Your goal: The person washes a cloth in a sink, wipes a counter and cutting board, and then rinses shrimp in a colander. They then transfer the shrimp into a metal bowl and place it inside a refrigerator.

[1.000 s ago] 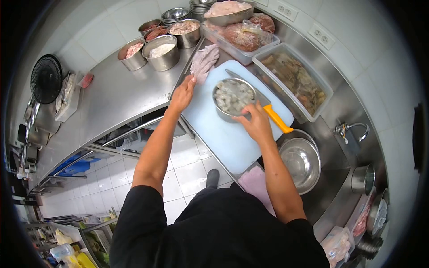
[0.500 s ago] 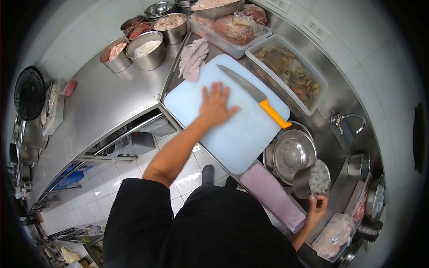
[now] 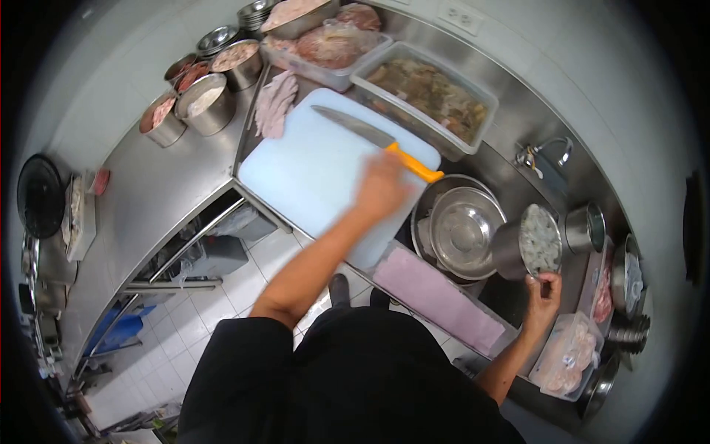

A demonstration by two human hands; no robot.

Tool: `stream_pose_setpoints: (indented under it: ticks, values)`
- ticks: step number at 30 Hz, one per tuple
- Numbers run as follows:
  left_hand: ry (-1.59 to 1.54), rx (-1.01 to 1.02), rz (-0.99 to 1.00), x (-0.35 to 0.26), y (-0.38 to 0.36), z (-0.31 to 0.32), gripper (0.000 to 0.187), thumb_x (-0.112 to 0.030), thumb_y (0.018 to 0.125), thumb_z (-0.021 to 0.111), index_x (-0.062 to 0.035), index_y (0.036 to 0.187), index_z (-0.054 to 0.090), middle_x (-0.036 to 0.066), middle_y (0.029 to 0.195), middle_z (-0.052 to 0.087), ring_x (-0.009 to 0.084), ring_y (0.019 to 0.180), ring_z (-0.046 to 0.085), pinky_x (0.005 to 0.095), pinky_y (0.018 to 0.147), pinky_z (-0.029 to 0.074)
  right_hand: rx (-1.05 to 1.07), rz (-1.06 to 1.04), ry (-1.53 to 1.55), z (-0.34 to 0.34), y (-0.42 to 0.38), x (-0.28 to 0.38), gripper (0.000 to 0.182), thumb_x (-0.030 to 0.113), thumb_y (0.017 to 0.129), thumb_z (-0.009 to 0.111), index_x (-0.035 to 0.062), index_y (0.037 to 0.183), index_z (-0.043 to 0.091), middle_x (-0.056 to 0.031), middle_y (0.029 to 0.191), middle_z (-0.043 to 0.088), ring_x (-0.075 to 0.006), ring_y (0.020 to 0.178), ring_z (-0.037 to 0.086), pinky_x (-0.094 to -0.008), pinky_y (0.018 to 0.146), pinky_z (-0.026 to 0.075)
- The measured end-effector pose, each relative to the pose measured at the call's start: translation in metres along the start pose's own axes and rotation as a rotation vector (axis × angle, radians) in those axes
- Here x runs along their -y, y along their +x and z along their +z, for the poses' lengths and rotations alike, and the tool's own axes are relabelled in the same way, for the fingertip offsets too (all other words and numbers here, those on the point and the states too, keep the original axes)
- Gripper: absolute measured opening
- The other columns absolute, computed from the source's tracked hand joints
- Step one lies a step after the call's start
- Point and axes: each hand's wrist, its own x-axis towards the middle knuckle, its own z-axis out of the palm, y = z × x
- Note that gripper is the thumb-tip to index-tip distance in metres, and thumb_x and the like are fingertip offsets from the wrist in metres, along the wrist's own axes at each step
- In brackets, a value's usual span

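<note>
My right hand (image 3: 543, 286) pinches the rim of a deep metal pot (image 3: 506, 249), tilted on its side, with pale greyish chunks (image 3: 540, 240) at its mouth. The pot hangs beside a round steel bowl (image 3: 460, 229) in the sink area. My left hand (image 3: 382, 185) is smeared by motion over the white cutting board (image 3: 296, 174), close to the orange handle of a large knife (image 3: 414, 163). The knife lies across the board's far side, blade pointing left. Below the bowl is a folded pink cloth (image 3: 436, 300) along the counter edge.
Behind the board stand a plastic tub of murky liquid and food pieces (image 3: 421, 96) and a tub with bagged meat (image 3: 325, 52). Several metal pots (image 3: 207, 107) stand at the left back, near a crumpled cloth (image 3: 276, 105). A faucet (image 3: 543, 154) and a bag of pale meat (image 3: 568, 359) are on the right.
My left hand has lifted from flat on the board and moved right, toward the knife handle. My right hand has raised the pot slightly. The camera view has shifted.
</note>
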Motion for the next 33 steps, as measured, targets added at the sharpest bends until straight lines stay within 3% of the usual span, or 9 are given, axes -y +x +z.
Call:
stream_pose_setpoints:
  ticks: [4,9,11,13,16,20,23,30,33]
  values:
    - [0.248,0.092,-0.472,0.074,0.008,-0.045,0.081,-0.06,0.094,0.038,0.0006,0.147,0.031,0.024,0.154,0.026,0.0414,0.144,0.02,0.0605,0.115,0.011,0.056,-0.011,0.005,0.001,-0.004,-0.011,0.025,0.001,0.075,0.076,0.0038,0.088,0.056,-0.0056,0.102,0.058,-0.0136,0.094,0.054,-0.0261,0.086,0.042]
    - [0.083,0.167,0.03,-0.046,-0.022,-0.006,0.073,-0.053,0.095,0.044,-0.0021,0.146,0.034,0.024,0.153,0.027,0.0411,0.143,0.023,0.0615,0.113,0.016,0.151,0.008,0.14,0.013,0.011,-0.006,0.028,-0.005,0.072,0.077,0.0028,0.087,0.054,-0.0043,0.101,0.058,-0.0101,0.083,0.056,-0.0222,0.073,0.046]
    - [0.129,0.399,0.521,-0.109,-0.04,-0.017,0.047,-0.043,0.095,0.051,-0.0074,0.121,0.065,0.022,0.132,0.055,0.0422,0.126,0.047,0.0556,0.109,0.029,0.186,-0.001,0.194,0.018,0.018,-0.003,0.03,-0.006,0.068,0.079,0.002,0.085,0.055,-0.0034,0.098,0.058,-0.0082,0.076,0.056,-0.0206,0.065,0.047]
    - [-0.515,0.959,0.185,-0.149,-0.05,-0.039,0.041,-0.041,0.096,0.054,-0.0078,0.112,0.071,0.018,0.124,0.062,0.037,0.118,0.056,0.0448,0.105,0.039,0.256,-0.128,0.158,0.022,0.026,-0.011,0.029,-0.007,0.071,0.076,0.0027,0.088,0.056,-0.0026,0.098,0.056,-0.0076,0.081,0.056,-0.0211,0.068,0.046]
    - [-0.79,0.437,0.009,-0.131,-0.056,-0.036,0.047,-0.036,0.098,0.052,0.0013,0.125,0.059,0.019,0.125,0.062,0.0289,0.113,0.061,0.0346,0.099,0.045,0.29,-0.28,0.116,0.024,0.035,-0.019,0.029,-0.01,0.07,0.074,0.0023,0.089,0.057,-0.0035,0.1,0.056,-0.0087,0.087,0.058,-0.023,0.073,0.049]
    - [-1.047,0.124,-0.334,-0.106,-0.034,-0.09,0.058,-0.042,0.101,0.046,-0.0001,0.142,0.043,0.015,0.135,0.057,0.0229,0.127,0.052,0.0295,0.105,0.038,0.37,-0.287,0.246,0.053,0.039,-0.018,0.03,-0.011,0.067,0.075,0.0019,0.089,0.058,-0.0045,0.102,0.058,-0.0132,0.093,0.061,-0.0277,0.082,0.055]
    - [-0.927,-0.038,-0.264,-0.097,-0.023,-0.11,0.062,-0.045,0.102,0.042,0.0001,0.143,0.04,0.018,0.139,0.052,0.027,0.131,0.048,0.0308,0.107,0.035,0.461,-0.313,0.323,0.097,0.042,-0.008,0.031,-0.006,0.067,0.079,0.0039,0.087,0.057,-0.0062,0.105,0.059,-0.0159,0.093,0.063,-0.0319,0.087,0.057]
    - [0.173,0.028,-0.194,-0.062,-0.036,-0.108,0.053,-0.04,0.101,0.041,-0.0041,0.141,0.045,0.021,0.149,0.037,0.0404,0.142,0.026,0.0539,0.112,0.027,0.615,-0.393,0.354,0.21,0.036,0.015,0.033,0.004,0.07,0.081,0.0048,0.091,0.056,-0.0138,0.115,0.06,-0.0201,0.094,0.064,-0.0303,0.074,0.054]
    - [0.034,0.037,-0.15,-0.049,-0.042,-0.122,0.053,-0.04,0.099,0.043,-0.0067,0.14,0.047,0.017,0.151,0.036,0.0403,0.144,0.021,0.0607,0.112,0.02,0.708,-0.409,0.26,0.217,0.043,0.024,0.039,0.011,0.071,0.082,0.0069,0.097,0.053,-0.0194,0.132,0.052,-0.0287,0.107,0.06,-0.0352,0.086,0.05]
